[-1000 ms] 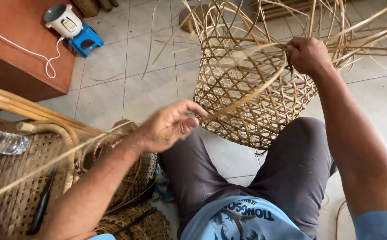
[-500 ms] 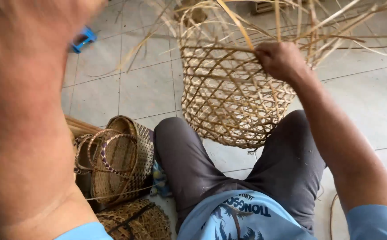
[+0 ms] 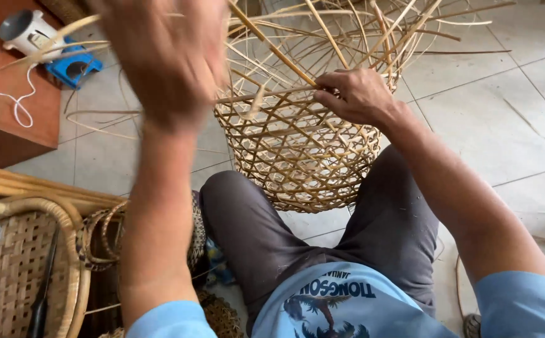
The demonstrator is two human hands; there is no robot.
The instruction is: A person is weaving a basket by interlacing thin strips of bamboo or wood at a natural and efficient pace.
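Bamboo lattice basket (image 3: 297,156): right hand (image 3: 355,95) pinches a rim strip; left hand (image 3: 163,56) blurred, grip unclear.

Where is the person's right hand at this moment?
In the head view, the right hand is right of centre near the top, gripping the upper edge of the open-weave basket that sits between the person's knees, among its loose upright strips.

Half-woven bamboo basket (image 3: 297,150)
Open lattice weave, tilted between the knees on tiled floor, loose strips (image 3: 372,31) fanning from rim.
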